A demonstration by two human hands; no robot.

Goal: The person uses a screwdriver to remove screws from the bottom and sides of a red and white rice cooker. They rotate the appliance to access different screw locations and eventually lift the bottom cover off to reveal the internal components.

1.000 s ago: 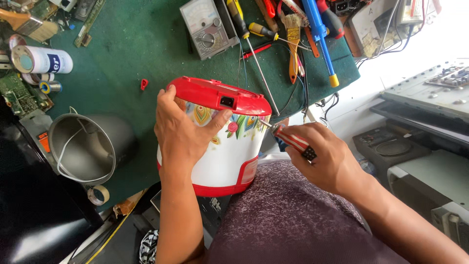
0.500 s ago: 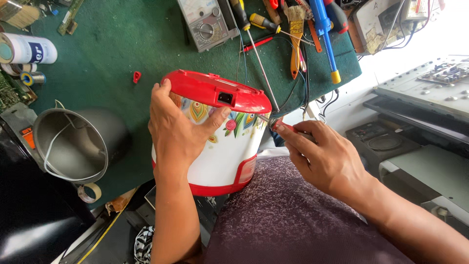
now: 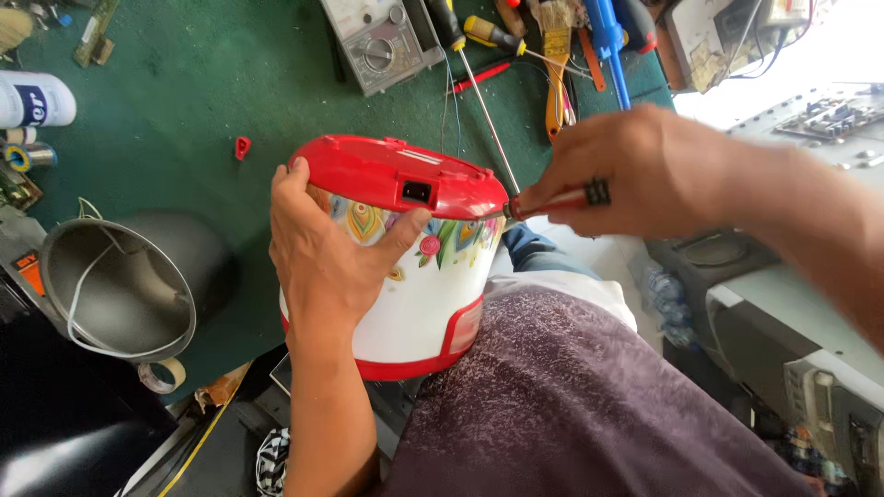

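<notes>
— Where's the cooker body [image 3: 405, 276]?
— At the green mat's [image 3: 184, 101] near edge, red base tipped toward the camera; bare mat beyond it.
— Hands?
— Left hand [image 3: 327, 253] clasps its wall. Right hand [image 3: 635, 170] grips a red-handled screwdriver [image 3: 552, 200], lying sideways, tip at the base rim.

My repair workshop — a green-topped workbench [image 3: 184, 83] with an analogue multimeter [image 3: 379, 41], screwdrivers [image 3: 479, 64] and a brush [image 3: 555, 55] along its far edge, solder wire [image 3: 20, 155] at its left edge, and opened electronic units [image 3: 820, 115] stacked beyond its right corner.
</notes>
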